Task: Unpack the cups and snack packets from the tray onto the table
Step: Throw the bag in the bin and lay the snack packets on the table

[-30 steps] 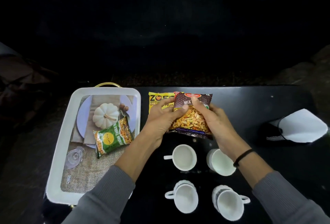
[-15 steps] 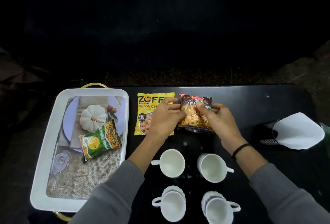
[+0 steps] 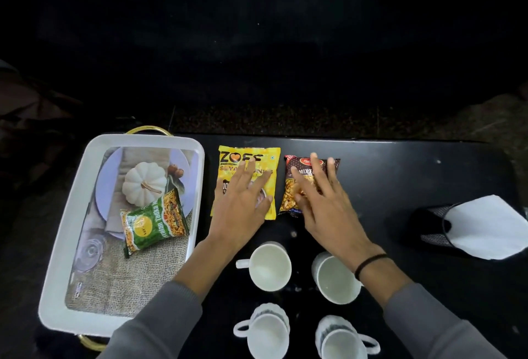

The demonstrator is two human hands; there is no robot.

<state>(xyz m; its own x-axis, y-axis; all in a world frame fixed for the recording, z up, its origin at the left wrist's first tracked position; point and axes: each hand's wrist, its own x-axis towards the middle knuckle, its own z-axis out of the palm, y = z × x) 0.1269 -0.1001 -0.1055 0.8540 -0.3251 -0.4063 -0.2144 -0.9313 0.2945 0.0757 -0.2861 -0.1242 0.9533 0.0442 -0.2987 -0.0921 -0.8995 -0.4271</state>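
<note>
A white tray [image 3: 61,250] with gold handles sits at the left of the black table [image 3: 400,181]. One green snack packet [image 3: 154,223] lies inside it. On the table, a yellow packet [image 3: 228,158] and a brown mixture packet [image 3: 294,164] lie flat side by side. My left hand [image 3: 243,204] is spread flat over the yellow packet. My right hand [image 3: 323,204] is spread flat over the brown packet, fingers apart. Several white cups stand nearer to me, among them one [image 3: 268,267] under my left wrist and one [image 3: 337,281] under my right wrist.
The tray's floor is printed with a pumpkin, a plate and burlap. A black mesh holder with a white napkin [image 3: 485,227] lies at the table's right. Two more cups [image 3: 265,333] [image 3: 340,338] stand at the near edge. Beyond the table's far edge is dark floor.
Both hands held the brown packet a second ago. It now lies flat on the table to the right of the yellow one, and both hands have opened flat over the two packets.
</note>
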